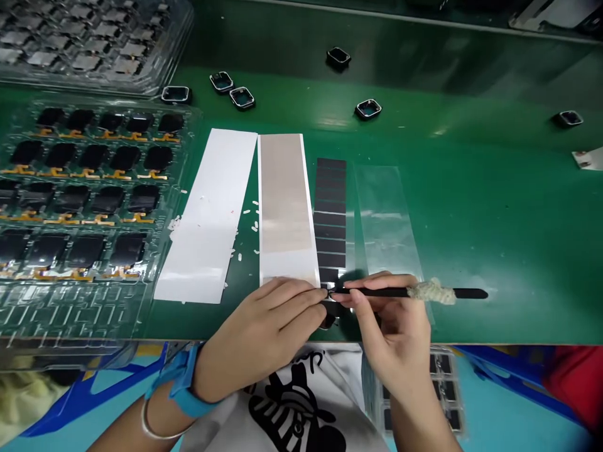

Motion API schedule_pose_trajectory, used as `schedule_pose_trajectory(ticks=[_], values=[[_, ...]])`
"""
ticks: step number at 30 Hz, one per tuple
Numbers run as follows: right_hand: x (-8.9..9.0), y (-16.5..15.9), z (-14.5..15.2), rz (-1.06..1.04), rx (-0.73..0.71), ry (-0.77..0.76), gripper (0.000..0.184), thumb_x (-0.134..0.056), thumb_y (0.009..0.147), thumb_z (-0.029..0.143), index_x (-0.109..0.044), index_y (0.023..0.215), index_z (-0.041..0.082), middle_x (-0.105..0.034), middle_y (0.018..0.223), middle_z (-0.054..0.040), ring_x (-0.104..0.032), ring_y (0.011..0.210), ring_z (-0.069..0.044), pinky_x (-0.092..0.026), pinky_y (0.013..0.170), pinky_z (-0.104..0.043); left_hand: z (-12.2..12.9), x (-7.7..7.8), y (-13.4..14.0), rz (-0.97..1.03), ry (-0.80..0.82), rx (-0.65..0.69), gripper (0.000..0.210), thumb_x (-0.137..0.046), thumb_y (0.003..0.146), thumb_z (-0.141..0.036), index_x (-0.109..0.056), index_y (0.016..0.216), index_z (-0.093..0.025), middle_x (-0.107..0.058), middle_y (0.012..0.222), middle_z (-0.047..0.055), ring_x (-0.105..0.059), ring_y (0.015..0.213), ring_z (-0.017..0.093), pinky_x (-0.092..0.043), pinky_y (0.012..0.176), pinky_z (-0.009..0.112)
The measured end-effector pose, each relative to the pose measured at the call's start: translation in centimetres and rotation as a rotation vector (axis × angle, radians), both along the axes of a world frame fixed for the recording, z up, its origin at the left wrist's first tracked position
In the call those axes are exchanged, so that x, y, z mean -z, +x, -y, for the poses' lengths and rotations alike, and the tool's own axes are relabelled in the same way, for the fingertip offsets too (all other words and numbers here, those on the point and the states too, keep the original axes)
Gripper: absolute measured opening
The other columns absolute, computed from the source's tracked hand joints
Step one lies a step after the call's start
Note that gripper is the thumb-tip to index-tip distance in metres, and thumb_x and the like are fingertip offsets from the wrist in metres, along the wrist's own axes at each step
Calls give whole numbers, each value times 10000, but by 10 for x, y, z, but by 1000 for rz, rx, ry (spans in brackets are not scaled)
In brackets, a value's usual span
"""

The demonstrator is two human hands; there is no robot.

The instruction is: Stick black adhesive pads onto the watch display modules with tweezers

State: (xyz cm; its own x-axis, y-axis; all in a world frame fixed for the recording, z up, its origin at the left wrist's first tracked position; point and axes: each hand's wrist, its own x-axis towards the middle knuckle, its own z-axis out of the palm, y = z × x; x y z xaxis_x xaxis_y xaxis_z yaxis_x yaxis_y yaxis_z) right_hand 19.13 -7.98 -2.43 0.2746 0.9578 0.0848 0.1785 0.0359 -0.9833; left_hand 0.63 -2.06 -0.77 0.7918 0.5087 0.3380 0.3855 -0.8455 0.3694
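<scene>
My right hand (393, 320) grips black tweezers (471, 293) with a pale wrapping (432, 291) around the shaft. Their tip points left and meets the fingertips of my left hand (277, 320), whose fingers are closed together at the table's front edge. A small dark piece shows beneath those fingertips, mostly hidden, so I cannot make out what it is. Just above both hands lies a strip of dark rectangular stickers (331, 216). To its left is a white-edged beige sheet (284, 194), and to its right a clear film strip (387, 216).
A plain white sheet (207, 220) lies left, with small white scraps around it. Clear trays of black screens (94, 201) and metal parts (89, 44) fill the left side. Several watch cases (368, 109) are scattered at the back. Blue stool frames (518, 383) stand below the table.
</scene>
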Motion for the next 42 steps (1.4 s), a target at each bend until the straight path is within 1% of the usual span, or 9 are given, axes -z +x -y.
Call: schedule_pose_trajectory(ticks=[9,19,24,28,31,33,37,40,42], values=[[0,-2,-1,-24,35,-10,195,-608,911,93,-572,1044,231,-613,1014,-6,-756,819,-125,-652,740,-214,-2,1,2,30,-43,-10,186,-493,988,-96,-678,971,-108,-753,1074,74,-660,1050,227,-541,920,375],[-3,-3,-3,-83,146,5,164,-630,895,114,-547,990,219,-629,972,0,-760,729,-140,-663,655,-253,-1,1,1,50,-100,-29,182,-485,989,-96,-664,964,-112,-749,1037,82,-665,1037,226,-552,902,374],[-16,-6,-9,-223,236,147,165,-604,908,86,-523,978,213,-692,852,1,-756,748,-152,-669,691,-295,-2,0,4,224,-261,-195,141,-587,936,-82,-662,1047,-129,-750,949,54,-669,898,170,-556,795,283],[-28,-22,-16,-312,142,287,209,-559,907,37,-526,996,224,-675,865,3,-741,851,-163,-660,844,-440,-5,-7,8,347,-391,-294,175,-633,894,-83,-673,1042,-168,-711,825,-3,-621,712,99,-514,667,203],[-31,-33,-21,-312,90,340,234,-541,907,23,-513,1011,230,-662,873,8,-730,873,-145,-657,863,-426,-9,-11,9,361,-487,-337,188,-631,883,-92,-670,1036,-193,-678,772,-26,-586,629,86,-482,581,186],[-31,-37,-23,-293,88,337,223,-534,914,37,-499,1010,236,-650,869,11,-729,891,-146,-663,849,-411,-10,-11,9,342,-547,-328,174,-598,906,-113,-667,1041,-199,-684,800,-10,-612,663,106,-489,583,199],[-30,-41,-25,-193,148,371,213,-548,917,74,-482,1008,254,-645,871,7,-731,876,-160,-683,786,-403,-11,-7,8,320,-566,-271,230,-504,981,-174,-647,1162,-192,-678,839,25,-653,759,150,-523,642,240],[-30,-45,-26,-124,173,397,218,-558,911,73,-484,996,259,-654,858,2,-733,852,-165,-689,761,-393,-10,-1,8,353,-527,-294,377,-453,1003,-169,-537,1366,-219,-677,911,32,-633,733,137,-517,623,236],[-29,-49,-28,-108,171,409,224,-554,908,66,-483,999,259,-657,861,-3,-734,869,-172,-688,775,-408,-9,1,8,343,-491,-315,430,-423,1009,-159,-478,1431,-222,-658,934,37,-597,694,127,-493,597,234]])
